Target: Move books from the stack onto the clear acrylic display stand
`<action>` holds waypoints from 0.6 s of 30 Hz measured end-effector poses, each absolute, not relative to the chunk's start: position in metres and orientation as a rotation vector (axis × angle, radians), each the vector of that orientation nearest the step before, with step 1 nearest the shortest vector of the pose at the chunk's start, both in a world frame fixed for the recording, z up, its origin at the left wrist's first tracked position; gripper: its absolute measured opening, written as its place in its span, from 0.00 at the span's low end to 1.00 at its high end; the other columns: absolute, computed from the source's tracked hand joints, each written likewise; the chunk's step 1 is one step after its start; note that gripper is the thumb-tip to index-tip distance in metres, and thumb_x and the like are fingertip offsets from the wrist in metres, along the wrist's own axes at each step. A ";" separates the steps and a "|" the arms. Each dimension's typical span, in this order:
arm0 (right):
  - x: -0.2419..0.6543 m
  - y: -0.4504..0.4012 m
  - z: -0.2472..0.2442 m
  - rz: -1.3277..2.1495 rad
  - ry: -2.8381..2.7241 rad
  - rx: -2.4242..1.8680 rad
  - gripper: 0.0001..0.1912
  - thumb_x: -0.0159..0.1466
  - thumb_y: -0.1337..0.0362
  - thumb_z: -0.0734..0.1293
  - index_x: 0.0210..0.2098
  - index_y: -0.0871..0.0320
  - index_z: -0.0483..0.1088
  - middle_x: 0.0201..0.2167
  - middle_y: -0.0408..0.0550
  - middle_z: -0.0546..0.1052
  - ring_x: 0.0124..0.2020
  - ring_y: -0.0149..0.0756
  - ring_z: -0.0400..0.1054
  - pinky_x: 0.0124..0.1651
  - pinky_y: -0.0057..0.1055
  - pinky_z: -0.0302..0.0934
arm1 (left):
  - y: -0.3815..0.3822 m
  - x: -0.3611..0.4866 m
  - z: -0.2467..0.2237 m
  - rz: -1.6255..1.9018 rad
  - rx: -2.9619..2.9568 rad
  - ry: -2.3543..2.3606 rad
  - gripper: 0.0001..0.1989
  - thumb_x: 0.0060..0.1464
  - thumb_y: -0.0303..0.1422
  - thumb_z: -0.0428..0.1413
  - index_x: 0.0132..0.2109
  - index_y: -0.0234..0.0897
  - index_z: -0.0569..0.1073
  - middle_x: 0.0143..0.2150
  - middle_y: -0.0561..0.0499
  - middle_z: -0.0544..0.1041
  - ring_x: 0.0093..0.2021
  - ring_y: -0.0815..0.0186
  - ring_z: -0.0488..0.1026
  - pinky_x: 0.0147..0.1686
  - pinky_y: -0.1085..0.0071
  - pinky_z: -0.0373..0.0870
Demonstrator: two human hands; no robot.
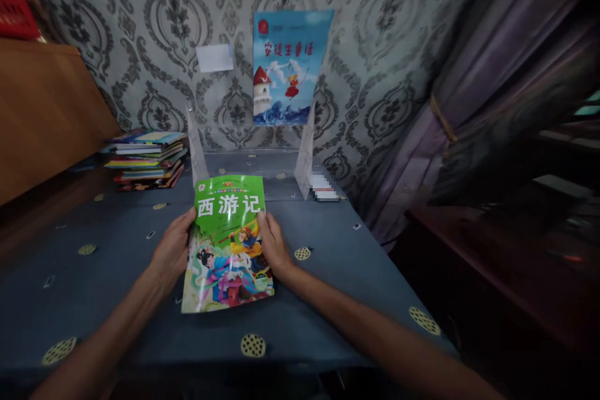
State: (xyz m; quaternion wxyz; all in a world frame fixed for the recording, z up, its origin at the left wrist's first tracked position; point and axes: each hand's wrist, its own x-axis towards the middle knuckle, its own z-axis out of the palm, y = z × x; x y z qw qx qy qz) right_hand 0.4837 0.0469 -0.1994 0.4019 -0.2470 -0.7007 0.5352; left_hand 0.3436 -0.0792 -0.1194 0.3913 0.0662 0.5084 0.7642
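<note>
A green children's book (pixel 229 244) with white Chinese characters and cartoon figures on its cover is held tilted above the table. My left hand (pixel 175 244) grips its left edge, and my right hand (pixel 276 247) closes on the right edge, thumb on the cover. Just beyond the book stands a clear plastic rack (pixel 304 159) with upright side panels. Above the rack's right side, a blue book (pixel 293 75) with red characters, a tower and waves faces me. How it is supported I cannot tell. A small white card (pixel 214 58) shows above the rack's left side.
On the left, a stack of books (pixel 147 159) lies near a wooden panel (pixel 47 115). A small white item (pixel 324 189), partly blurred out, sits right of the rack. Blue cloth with pineapple prints covers the table (pixel 122 262). A purple curtain (pixel 422 112) hangs at right.
</note>
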 end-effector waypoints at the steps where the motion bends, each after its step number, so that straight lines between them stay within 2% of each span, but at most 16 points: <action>1: 0.484 0.049 -0.194 1.404 -1.692 -0.637 0.27 0.71 0.39 0.53 0.40 0.55 0.67 0.37 0.48 0.75 0.41 0.39 0.71 0.47 0.34 0.68 | -0.075 0.347 -0.117 1.949 0.176 1.274 0.11 0.64 0.27 0.52 0.45 0.31 0.79 0.37 0.44 0.85 0.40 0.57 0.84 0.44 0.62 0.83; 3: 0.486 0.053 -0.182 1.426 -1.616 -0.586 0.27 0.69 0.37 0.55 0.35 0.54 0.64 0.32 0.45 0.72 0.36 0.37 0.68 0.42 0.32 0.67 | -0.065 0.353 -0.113 1.990 0.214 1.264 0.10 0.65 0.29 0.53 0.45 0.31 0.79 0.38 0.44 0.85 0.42 0.57 0.84 0.45 0.62 0.83; 5: 0.491 0.057 -0.171 1.371 -1.599 -0.522 0.26 0.69 0.38 0.55 0.35 0.54 0.64 0.31 0.44 0.71 0.35 0.36 0.66 0.40 0.31 0.66 | -0.054 0.356 -0.110 2.060 0.288 1.285 0.11 0.64 0.35 0.56 0.45 0.32 0.79 0.39 0.45 0.85 0.44 0.57 0.83 0.46 0.62 0.82; 9: 0.505 0.064 -0.156 1.093 -1.685 -0.423 0.21 0.72 0.44 0.53 0.39 0.54 0.64 0.31 0.43 0.69 0.34 0.35 0.64 0.40 0.30 0.63 | -0.034 0.359 -0.109 2.196 0.518 1.320 0.21 0.57 0.51 0.61 0.45 0.36 0.79 0.43 0.48 0.85 0.50 0.56 0.81 0.48 0.64 0.80; 13: 0.517 0.073 -0.156 0.921 -1.805 -0.363 0.16 0.73 0.48 0.54 0.39 0.53 0.62 0.27 0.41 0.67 0.29 0.35 0.62 0.35 0.31 0.60 | -0.023 0.357 -0.121 2.258 0.763 1.324 0.26 0.53 0.58 0.59 0.48 0.42 0.77 0.49 0.52 0.83 0.56 0.57 0.78 0.48 0.67 0.80; 15: 0.520 0.076 -0.161 0.903 -1.820 -0.374 0.16 0.73 0.49 0.52 0.40 0.53 0.61 0.27 0.41 0.67 0.28 0.36 0.62 0.34 0.32 0.60 | -0.023 0.351 -0.132 2.233 0.800 1.406 0.26 0.54 0.59 0.57 0.47 0.44 0.77 0.47 0.53 0.83 0.55 0.58 0.78 0.47 0.67 0.80; 18: 0.524 0.076 -0.169 0.882 -1.816 -0.412 0.17 0.73 0.49 0.50 0.43 0.53 0.62 0.28 0.43 0.69 0.32 0.38 0.66 0.37 0.34 0.63 | -0.027 0.333 -0.152 2.101 0.846 1.561 0.25 0.54 0.60 0.55 0.42 0.43 0.76 0.38 0.53 0.81 0.49 0.57 0.79 0.44 0.66 0.80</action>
